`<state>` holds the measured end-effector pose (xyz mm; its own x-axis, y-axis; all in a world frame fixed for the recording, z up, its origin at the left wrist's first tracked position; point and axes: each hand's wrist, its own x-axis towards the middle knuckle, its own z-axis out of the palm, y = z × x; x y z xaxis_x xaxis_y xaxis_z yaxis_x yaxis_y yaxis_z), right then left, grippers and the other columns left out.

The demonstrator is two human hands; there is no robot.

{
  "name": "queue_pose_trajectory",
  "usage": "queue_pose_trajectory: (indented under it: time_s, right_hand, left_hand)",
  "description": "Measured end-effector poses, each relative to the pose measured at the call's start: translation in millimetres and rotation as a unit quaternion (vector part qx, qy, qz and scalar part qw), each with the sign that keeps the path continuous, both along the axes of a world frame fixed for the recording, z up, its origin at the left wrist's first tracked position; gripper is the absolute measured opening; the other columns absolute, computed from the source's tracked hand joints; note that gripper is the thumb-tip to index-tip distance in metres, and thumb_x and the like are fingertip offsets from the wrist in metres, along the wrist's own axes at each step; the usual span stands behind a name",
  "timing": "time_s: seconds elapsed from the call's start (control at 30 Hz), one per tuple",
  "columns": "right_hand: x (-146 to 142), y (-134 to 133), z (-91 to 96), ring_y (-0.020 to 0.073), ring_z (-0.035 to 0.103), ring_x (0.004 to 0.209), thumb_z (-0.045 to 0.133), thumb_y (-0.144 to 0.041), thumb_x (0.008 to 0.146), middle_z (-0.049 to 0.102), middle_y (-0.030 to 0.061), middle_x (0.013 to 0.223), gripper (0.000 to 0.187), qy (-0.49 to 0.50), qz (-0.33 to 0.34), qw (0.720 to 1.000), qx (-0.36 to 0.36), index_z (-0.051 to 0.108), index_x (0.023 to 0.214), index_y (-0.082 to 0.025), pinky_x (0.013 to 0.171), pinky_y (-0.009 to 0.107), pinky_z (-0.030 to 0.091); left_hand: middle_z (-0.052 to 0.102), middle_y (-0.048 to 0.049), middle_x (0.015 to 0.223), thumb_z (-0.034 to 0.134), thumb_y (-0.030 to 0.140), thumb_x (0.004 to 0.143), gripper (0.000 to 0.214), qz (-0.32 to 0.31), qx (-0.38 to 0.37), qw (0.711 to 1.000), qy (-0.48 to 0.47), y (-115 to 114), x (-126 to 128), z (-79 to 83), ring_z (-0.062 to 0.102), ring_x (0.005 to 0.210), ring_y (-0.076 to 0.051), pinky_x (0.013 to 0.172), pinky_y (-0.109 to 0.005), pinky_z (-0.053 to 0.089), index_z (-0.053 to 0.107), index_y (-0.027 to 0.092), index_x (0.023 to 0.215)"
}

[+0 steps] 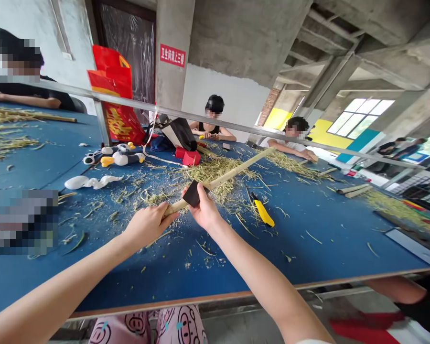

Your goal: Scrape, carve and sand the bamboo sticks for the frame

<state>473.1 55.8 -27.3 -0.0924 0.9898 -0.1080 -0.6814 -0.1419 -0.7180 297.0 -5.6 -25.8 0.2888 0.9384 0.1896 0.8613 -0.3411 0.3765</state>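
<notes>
**Blue workbench (308,248), bamboo strip (232,172) held across it**

Shavings (215,174) lie heaped under the strip, whose far end points over them toward the middle of the table. My left hand (148,225) is closed around the near end, its fingers (166,219) curled tight on the bamboo. My right hand (205,209) grips a black square pad (194,193) against the strip a little farther along; the pad's underside and some of those fingers are hidden, so I can't make out what the pad is faced with.

A yellow utility knife (263,212) lies beside my right hand, not touching it. Across the table, two people (213,119) (294,136) work near a red bag (112,91). A blurred patch (21,222) hides whatever sits at the lower left, and the table's right end runs out of view.
</notes>
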Motion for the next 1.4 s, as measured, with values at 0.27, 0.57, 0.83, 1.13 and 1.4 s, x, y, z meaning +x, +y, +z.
queue_pose_trajectory:
  time_s: [0.27,0.57,0.83,1.13,1.4]
  right_hand:
    - [54,25,40.2,0.0120,0.064,0.053,0.060,-0.053,0.089,0.066,-0.0019,0.063,0.035,-0.057,-0.211,0.976,0.008,0.059,0.088,-0.018,0.051,0.022,0.055]
    - [23,6,31.1,0.0136,0.068,0.058,0.068,-0.051,0.084,0.070,-0.0003,0.071,0.034,-0.068,-0.199,0.977,-0.023,0.059,0.093,-0.019,0.050,0.022,0.057]
    - [-6,-9,16.1,0.0172,0.070,0.059,0.066,-0.053,0.084,0.072,0.0035,0.073,0.038,-0.091,-0.104,0.989,-0.046,0.059,0.096,-0.018,0.052,0.026,0.059]
    - [110,50,37.1,0.0138,0.065,0.056,0.034,-0.052,0.101,0.064,0.0010,0.061,0.042,-0.034,-0.205,0.975,-0.082,0.054,0.085,-0.019,0.054,0.026,0.060]
    - [105,58,22.7,0.0157,0.066,0.063,0.042,-0.062,0.095,0.062,-0.0015,0.061,0.045,-0.035,-0.184,0.981,-0.048,0.053,0.078,-0.022,0.060,0.032,0.060]
  left_hand:
    - [0.053,0.0017,0.057,0.036,0.056,0.096,0.042,-0.077,-0.118,0.983,-0.120,-9,7,11.2,0.048,0.048,-0.013,0.050,-0.024,0.030,0.048,0.021,0.076]
    - [0.054,0.0009,0.058,0.040,0.049,0.096,0.035,-0.053,-0.078,0.990,-0.108,-11,20,0.5,0.049,0.048,-0.014,0.050,-0.026,0.026,0.043,0.022,0.074]
    - [0.056,-0.0005,0.058,0.038,0.050,0.097,0.036,-0.024,-0.064,0.993,-0.098,-12,14,7.7,0.051,0.047,-0.015,0.049,-0.026,0.027,0.046,0.021,0.075]
    - [0.062,-0.0032,0.063,0.038,0.052,0.097,0.038,-0.073,-0.060,0.995,-0.013,-14,10,0.9,0.055,0.050,-0.016,0.048,-0.027,0.031,0.052,0.020,0.081]
    - [0.064,-0.0031,0.067,0.033,0.055,0.097,0.041,-0.036,-0.021,0.999,0.013,-7,-2,-4.6,0.059,0.054,-0.018,0.049,-0.028,0.032,0.053,0.020,0.088]
